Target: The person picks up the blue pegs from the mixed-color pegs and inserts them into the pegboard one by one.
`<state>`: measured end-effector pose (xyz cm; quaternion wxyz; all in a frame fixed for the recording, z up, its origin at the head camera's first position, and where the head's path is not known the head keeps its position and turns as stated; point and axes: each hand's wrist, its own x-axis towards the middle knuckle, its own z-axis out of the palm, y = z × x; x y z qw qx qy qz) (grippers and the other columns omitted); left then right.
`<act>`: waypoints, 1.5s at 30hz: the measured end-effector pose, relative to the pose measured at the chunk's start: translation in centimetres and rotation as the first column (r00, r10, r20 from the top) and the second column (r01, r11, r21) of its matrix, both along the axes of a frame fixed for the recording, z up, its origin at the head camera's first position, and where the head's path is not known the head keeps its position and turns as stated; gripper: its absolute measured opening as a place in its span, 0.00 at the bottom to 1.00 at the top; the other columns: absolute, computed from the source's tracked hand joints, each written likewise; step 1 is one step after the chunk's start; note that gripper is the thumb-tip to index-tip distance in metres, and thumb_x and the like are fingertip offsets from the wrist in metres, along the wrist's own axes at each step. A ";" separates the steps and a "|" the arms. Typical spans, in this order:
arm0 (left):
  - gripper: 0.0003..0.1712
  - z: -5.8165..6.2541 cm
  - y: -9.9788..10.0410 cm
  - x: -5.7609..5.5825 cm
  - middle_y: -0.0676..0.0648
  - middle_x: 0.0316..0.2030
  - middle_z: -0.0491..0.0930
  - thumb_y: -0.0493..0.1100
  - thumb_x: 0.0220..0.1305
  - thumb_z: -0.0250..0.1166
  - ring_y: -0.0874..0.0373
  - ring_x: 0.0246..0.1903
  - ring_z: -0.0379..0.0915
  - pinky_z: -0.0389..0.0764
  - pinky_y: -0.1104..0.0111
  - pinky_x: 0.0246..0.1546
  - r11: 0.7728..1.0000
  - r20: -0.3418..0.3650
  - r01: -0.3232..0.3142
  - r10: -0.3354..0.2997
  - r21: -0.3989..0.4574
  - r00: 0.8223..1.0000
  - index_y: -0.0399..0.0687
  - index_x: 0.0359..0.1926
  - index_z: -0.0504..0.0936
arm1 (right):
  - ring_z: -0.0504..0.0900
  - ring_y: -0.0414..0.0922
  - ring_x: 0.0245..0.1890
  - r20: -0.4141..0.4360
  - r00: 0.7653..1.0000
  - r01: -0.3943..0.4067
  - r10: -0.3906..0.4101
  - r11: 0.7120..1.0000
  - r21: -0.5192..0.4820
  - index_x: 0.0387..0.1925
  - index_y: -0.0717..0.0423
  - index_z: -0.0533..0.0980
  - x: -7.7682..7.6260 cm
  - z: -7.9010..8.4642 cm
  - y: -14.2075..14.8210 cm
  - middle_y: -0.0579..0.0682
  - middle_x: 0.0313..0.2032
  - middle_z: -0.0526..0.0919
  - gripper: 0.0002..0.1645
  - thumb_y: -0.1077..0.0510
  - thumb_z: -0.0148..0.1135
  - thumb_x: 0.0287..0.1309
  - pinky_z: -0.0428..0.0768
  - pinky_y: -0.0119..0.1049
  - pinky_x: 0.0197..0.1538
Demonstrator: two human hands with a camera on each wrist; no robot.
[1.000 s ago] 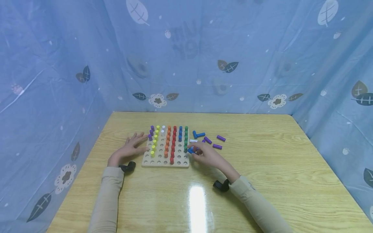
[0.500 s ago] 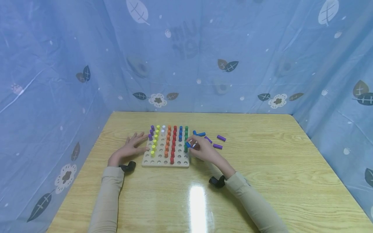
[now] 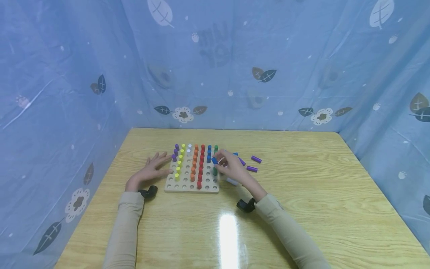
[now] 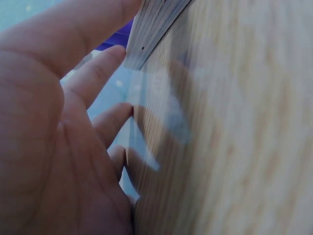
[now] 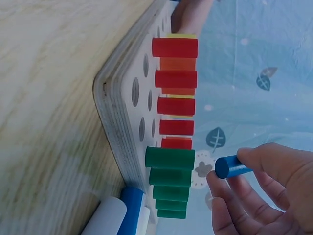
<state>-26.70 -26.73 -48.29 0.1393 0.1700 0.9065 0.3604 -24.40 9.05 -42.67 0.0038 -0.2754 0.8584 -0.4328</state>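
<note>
Nearby, purple pegs beside pegboard

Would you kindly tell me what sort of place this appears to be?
It looks like a curtained-off spot, probably indoors, for tabletop work: patterned blue cloth hangs behind and on both sides of a wooden table, where a pegboard with coloured pegs lies.

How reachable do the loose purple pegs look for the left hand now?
Probably no: the pegboard, its standing pegs and the right hand lie between the left hand and those purple pegs.
</note>
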 end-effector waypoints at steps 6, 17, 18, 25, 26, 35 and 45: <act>0.43 0.1 0.0 0.0 0.44 0.73 0.38 0.62 0.59 0.59 0.46 0.71 0.19 0.16 0.47 0.64 1.000 0.010 0.000 0.000 0.012 1.000 0.61 0.71 0.53 | 0.80 0.44 0.38 0.021 1.000 0.003 -0.003 1.000 -0.009 0.52 0.58 0.71 -0.6 0.1 -0.3 0.56 0.41 0.79 0.19 0.61 0.60 0.59 0.81 0.33 0.40; 0.42 0.0 -0.1 -0.2 0.42 0.73 0.38 0.60 0.60 0.59 0.44 0.70 0.18 0.14 0.46 0.63 1.000 0.006 0.015 -0.015 0.023 1.000 0.58 0.71 0.53 | 0.80 0.46 0.40 0.027 1.000 0.011 -0.012 1.000 0.008 0.52 0.57 0.72 -1.3 0.5 -0.7 0.57 0.43 0.79 0.19 0.60 0.59 0.59 0.82 0.36 0.41; 0.42 0.1 -0.1 -0.2 0.42 0.73 0.38 0.60 0.60 0.59 0.44 0.70 0.18 0.14 0.46 0.63 1.000 0.008 0.013 -0.014 0.024 1.000 0.58 0.71 0.53 | 0.80 0.47 0.40 0.024 1.000 0.014 -0.014 1.000 0.007 0.52 0.56 0.73 -1.4 0.5 -0.7 0.56 0.42 0.79 0.18 0.60 0.60 0.59 0.82 0.36 0.41; 0.43 0.0 -0.1 -0.2 0.43 0.73 0.38 0.61 0.59 0.59 0.45 0.71 0.18 0.14 0.46 0.64 1.000 0.011 0.009 -0.009 0.023 1.000 0.59 0.71 0.53 | 0.81 0.46 0.41 0.012 1.000 0.026 -0.026 1.000 0.005 0.50 0.53 0.73 -1.8 0.0 -1.0 0.55 0.41 0.79 0.16 0.59 0.60 0.59 0.81 0.37 0.44; 0.42 0.0 -0.1 -0.3 0.43 0.73 0.38 0.61 0.59 0.59 0.46 0.71 0.18 0.14 0.47 0.64 1.000 0.013 0.007 -0.007 0.023 1.000 0.60 0.71 0.53 | 0.81 0.46 0.41 0.011 1.000 0.026 -0.026 1.000 0.002 0.50 0.53 0.73 -1.9 0.0 -1.1 0.55 0.41 0.79 0.16 0.60 0.60 0.59 0.81 0.37 0.44; 0.42 0.0 -0.1 -0.2 0.42 0.73 0.39 0.60 0.60 0.59 0.43 0.70 0.19 0.14 0.46 0.63 1.000 -0.013 0.025 -0.024 0.020 1.000 0.57 0.71 0.54 | 0.81 0.46 0.40 0.028 0.999 0.026 -0.026 1.000 -0.008 0.50 0.56 0.72 -2.1 -0.1 -1.3 0.55 0.41 0.80 0.17 0.59 0.60 0.59 0.81 0.37 0.43; 0.42 0.0 -0.1 -0.1 0.43 0.73 0.39 0.60 0.60 0.59 0.43 0.70 0.19 0.14 0.45 0.63 1.000 -0.015 0.022 -0.022 0.021 1.000 0.57 0.71 0.54 | 0.81 0.48 0.40 0.050 0.998 0.023 -0.023 1.000 -0.007 0.49 0.59 0.72 -2.5 -0.5 -1.6 0.53 0.40 0.80 0.16 0.61 0.60 0.59 0.82 0.37 0.43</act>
